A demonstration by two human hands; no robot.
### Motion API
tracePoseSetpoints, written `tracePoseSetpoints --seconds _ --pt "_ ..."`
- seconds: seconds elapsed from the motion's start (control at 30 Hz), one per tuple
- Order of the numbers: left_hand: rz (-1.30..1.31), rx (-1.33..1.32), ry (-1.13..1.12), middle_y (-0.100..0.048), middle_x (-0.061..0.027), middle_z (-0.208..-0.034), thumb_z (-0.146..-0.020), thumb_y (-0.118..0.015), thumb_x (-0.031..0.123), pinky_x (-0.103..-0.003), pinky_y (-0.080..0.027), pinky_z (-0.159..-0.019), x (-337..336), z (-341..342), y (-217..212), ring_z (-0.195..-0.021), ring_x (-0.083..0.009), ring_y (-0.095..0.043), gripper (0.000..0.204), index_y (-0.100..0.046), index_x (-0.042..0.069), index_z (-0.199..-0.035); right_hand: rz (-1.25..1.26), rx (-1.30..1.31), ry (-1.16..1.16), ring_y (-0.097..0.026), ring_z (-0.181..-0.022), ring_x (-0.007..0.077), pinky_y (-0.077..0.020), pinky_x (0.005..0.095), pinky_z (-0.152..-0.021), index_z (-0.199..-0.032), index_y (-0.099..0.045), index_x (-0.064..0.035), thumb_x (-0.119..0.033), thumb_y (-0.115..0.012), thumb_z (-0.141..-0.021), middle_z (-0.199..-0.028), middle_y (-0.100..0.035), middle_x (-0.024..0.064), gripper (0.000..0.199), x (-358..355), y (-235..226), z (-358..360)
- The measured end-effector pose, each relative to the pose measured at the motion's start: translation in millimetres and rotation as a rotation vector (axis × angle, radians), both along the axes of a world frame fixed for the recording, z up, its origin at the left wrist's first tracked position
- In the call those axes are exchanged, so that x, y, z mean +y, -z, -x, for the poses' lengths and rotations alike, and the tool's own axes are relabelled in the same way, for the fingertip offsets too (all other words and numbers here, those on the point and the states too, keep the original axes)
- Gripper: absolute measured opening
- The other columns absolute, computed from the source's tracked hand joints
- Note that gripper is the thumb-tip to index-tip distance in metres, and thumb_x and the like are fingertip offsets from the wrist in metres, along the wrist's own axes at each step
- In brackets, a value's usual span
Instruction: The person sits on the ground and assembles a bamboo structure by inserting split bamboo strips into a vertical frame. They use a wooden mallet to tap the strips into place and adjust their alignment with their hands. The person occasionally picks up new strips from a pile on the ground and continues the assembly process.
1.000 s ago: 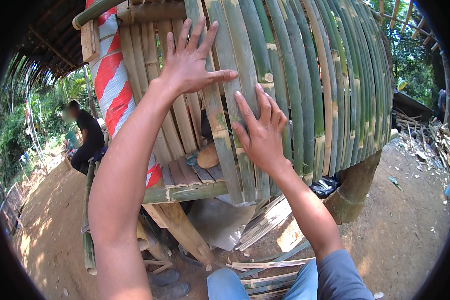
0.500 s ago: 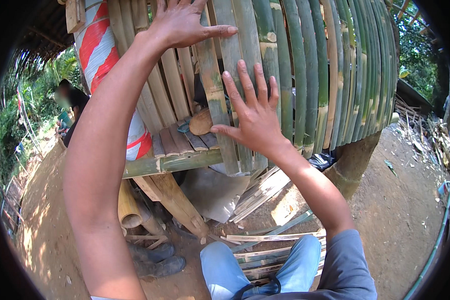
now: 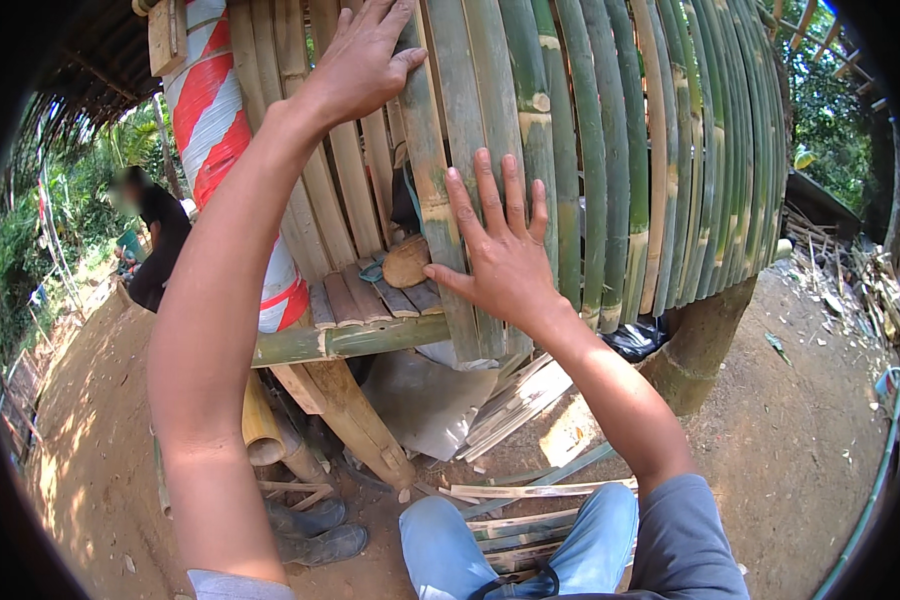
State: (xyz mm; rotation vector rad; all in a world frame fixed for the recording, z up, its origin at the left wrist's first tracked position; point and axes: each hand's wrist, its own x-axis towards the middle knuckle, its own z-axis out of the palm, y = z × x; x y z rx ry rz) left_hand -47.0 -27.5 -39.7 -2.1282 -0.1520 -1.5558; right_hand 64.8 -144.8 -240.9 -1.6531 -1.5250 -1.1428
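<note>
Split bamboo slats [image 3: 467, 110] stand upright side by side, forming a wall in front of me. My right hand [image 3: 510, 265] lies flat against the lower part of the leftmost slats, fingers spread, holding nothing. Higher up, my left hand [image 3: 370, 60] rests at the left edge of the outermost slat [image 3: 433, 185]. Its fingers reach upward to the top of the view and its thumb touches the slat's edge. The lower ends of these slats overlap a horizontal green bamboo rail [image 3: 370, 338].
A post wrapped in red and white strips [image 3: 210, 130] stands left. Behind the slats, a cut wood piece [image 3: 406, 262] sits on a slatted bench [image 3: 345, 297]. Below are a grey sheet [image 3: 420, 400], loose bamboo strips [image 3: 515, 405] and boots [image 3: 320, 545]. A person in black [image 3: 160, 235] is far left.
My left hand has drawn its thumb in from across the slats to the outermost slat's edge. My right hand stays flat on the slats. The view has shifted slightly.
</note>
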Motion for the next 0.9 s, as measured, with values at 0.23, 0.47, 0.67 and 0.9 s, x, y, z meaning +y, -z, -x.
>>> tracePoseSetpoints --seconds 0.23,0.47,0.67,0.9 --pt "0.874 0.020 0.742 -0.058 -0.0206 -0.127 -0.088 -0.071 0.030 -0.036 -0.050 -0.086 6 -6 58 -0.108 -0.0227 -0.060 0.078 -0.032 -0.006 -0.145 0.035 0.015 -0.007 0.001 -0.149 0.0393 -0.0006 0.0584 -0.116 -0.156 -0.017 -0.0168 -0.061 -0.070 -0.076 -0.162 -0.004 0.0177 0.105 -4 0 -2" --pt "1.067 0.011 0.769 -0.068 -0.0043 -0.084 -0.092 -0.067 0.022 -0.026 -0.049 -0.057 -1 -3 64 -0.069 -0.0076 -0.060 0.024 -0.065 -0.002 -0.098 -0.012 -0.045 -0.039 -0.018 -0.146 0.0308 -0.0138 0.0532 -0.113 -0.154 -0.026 -0.0163 -0.047 -0.065 -0.085 -0.161 -0.020 0.0071 0.085 -19 -9 -9" --pt "1.061 0.052 0.708 -0.067 -0.0002 -0.087 -0.092 -0.067 0.030 -0.025 -0.048 -0.060 12 -8 67 -0.072 -0.0070 -0.061 0.029 -0.064 0.003 -0.105 -0.063 -0.199 -0.032 -0.036 -0.135 0.0233 -0.0253 0.0399 -0.107 -0.150 -0.036 -0.0202 -0.037 -0.060 -0.092 -0.155 -0.034 -0.0022 0.065 -25 -21 -33" --pt "1.025 0.016 0.869 -0.069 -0.0011 -0.090 -0.094 -0.065 0.023 -0.025 -0.049 -0.055 21 -11 73 -0.071 -0.0068 -0.062 0.026 -0.064 0.002 -0.110 -0.084 -0.175 -0.045 -0.036 -0.136 0.0202 -0.0251 0.0387 -0.108 -0.150 -0.037 -0.0259 -0.041 -0.060 -0.091 -0.155 -0.035 -0.0063 0.064 -25 -19 -34"
